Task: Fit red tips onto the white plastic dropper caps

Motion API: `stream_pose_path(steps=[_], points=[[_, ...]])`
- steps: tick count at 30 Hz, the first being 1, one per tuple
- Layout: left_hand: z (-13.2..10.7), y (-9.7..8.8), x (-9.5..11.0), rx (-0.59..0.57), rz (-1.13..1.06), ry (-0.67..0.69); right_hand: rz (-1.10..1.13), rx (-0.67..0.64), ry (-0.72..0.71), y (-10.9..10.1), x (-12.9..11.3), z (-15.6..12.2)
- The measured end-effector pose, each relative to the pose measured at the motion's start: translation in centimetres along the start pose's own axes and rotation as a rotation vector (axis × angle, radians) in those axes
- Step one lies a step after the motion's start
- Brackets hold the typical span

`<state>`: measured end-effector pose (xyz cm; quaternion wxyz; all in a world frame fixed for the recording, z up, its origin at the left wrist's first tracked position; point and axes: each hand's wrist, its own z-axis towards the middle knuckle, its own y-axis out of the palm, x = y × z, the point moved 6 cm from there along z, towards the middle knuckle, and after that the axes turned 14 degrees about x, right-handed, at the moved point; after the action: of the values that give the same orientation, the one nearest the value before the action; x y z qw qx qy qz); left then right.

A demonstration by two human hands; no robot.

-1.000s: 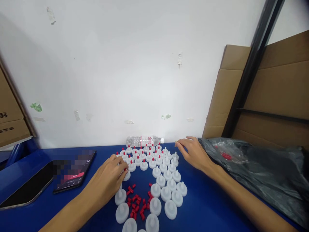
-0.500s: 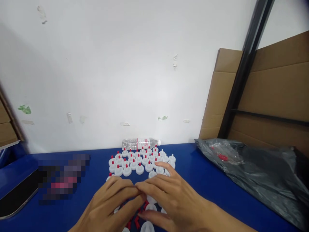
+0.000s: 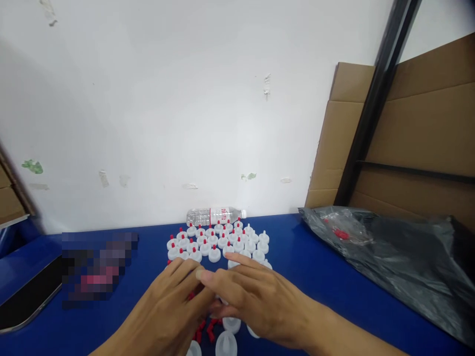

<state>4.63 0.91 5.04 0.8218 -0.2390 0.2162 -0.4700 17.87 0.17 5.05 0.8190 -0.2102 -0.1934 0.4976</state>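
My left hand and my right hand meet over the near middle of the table, fingers curled in and touching. What they grip between them is hidden, though a sliver of white shows under the right fingers. Beyond them stand many white spouted bottle caps, most with a small red tip on the spout. Toward the right of that group, several plain caps have bare spouts. Below my hands lie loose red tips and more bare white caps, partly covered by my fingers.
A clear plastic bottle lies against the wall behind the caps. On the right, a dark plastic sheet carries a clear bag with red pieces. A black flat device rests at left. Cardboard leans at right.
My right hand has closed in further over my left fingertips, and its fingers have curled more. The view has tipped slightly downward. The caps on the table look unmoved.
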Motion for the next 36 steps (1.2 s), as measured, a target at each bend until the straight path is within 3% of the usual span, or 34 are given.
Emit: stream_pose_path(steps=[4,7,10,14,24,27,32,36], points=[[0.0,-0.2,-1.0,-0.111,-0.24,-0.24,-0.042,0.031,-0.033,-1.3,1.8,-0.1],[-0.2,-0.5,-2.3,-0.133,-0.234,-0.355,-0.165,0.118,0.188,-3.4,7.0,-1.1],[-0.4,-0.1,-3.2,-0.158,-0.155,-0.369,-0.277,0.164,0.571,-5.3,12.8,-3.0],[-0.9,1.2,-3.5,-0.232,-0.106,-0.345,-0.3,0.164,0.714,-5.6,16.2,-4.9],[-1.5,1.8,-3.5,-0.239,-0.074,-0.286,-0.301,0.065,0.929,-3.8,20.7,-10.1],[-1.7,2.0,-3.3,-0.254,-0.134,-0.315,-0.26,0.004,0.94,-3.0,21.0,-10.8],[-1.1,1.2,-3.4,-0.18,-0.215,-0.374,-0.22,-0.069,0.946,-1.7,20.9,-11.3],[-1.0,0.4,-5.5,-0.155,-0.002,-0.395,-0.201,-0.085,0.974,-1.4,20.8,-11.2]])
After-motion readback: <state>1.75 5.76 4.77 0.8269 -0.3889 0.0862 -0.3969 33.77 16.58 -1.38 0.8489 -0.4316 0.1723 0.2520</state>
